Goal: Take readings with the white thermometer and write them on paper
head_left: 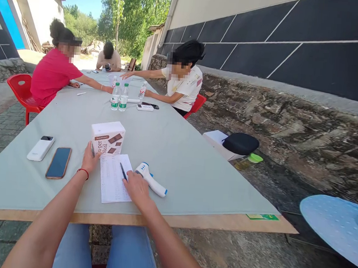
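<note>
The left hand touches the side of a white box just ahead of it; I can't tell if it grips. The right hand holds a dark pen over the paper between both hands. A white thermometer lies just right of the right hand. A phone lies left of the left hand.

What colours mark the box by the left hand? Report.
The box is white with brown print; head view.

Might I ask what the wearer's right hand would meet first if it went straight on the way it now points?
Moving on over the sheet, the right hand would probably meet the box first, though one view leaves depth uncertain.
</note>
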### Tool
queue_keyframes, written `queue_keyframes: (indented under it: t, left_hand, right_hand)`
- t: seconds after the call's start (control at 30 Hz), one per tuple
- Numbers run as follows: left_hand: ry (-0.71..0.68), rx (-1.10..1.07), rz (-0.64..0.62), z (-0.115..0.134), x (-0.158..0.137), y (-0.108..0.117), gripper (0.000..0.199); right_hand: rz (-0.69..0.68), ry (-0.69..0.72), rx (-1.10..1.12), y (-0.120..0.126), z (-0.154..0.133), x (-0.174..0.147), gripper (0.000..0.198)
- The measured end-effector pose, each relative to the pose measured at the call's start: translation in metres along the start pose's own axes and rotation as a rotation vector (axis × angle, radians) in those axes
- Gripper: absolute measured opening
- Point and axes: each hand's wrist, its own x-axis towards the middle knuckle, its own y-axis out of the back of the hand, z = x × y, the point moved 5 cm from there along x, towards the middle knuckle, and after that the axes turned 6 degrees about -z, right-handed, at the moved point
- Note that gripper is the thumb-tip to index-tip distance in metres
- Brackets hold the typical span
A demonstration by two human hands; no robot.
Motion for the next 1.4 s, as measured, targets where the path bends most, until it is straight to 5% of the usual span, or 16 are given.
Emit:
queue_keyframes:
  t: [0.17,0.37,0.53,0.67,0.8,1.4]
  left_hand:
    - [-0.084,0.282,0.062,-0.014,-0.052,0.001,0.061]
    - [-0.345,0.504,-0.183,-0.004,-0.124,-0.007,0.041]
    - [-0.413,0.574,-0.288,0.028,-0.157,-0.011,0.033]
    - [-0.419,0.645,-0.391,0.04,-0.163,-0.019,0.034]
    - [-0.4,0.706,-0.416,0.042,-0.165,-0.023,0.038]
    - [-0.378,0.678,-0.421,0.042,-0.171,-0.033,0.041]
  right_hand:
    - [-0.014,0.017,0.128,-0.011,-0.004,0.01,0.042]
    - [0.231,0.204,0.902,-0.01,0.006,0.008,0.039]
    - [0.332,0.155,1.341,-0.015,0.006,0.002,0.034]
    - [0.314,-0.004,1.406,-0.016,0.003,-0.002,0.025]
    - [0.178,0.043,1.511,-0.018,-0.01,0.001,0.035]
    - [0.237,-0.03,1.103,-0.034,-0.009,0.002,0.02]
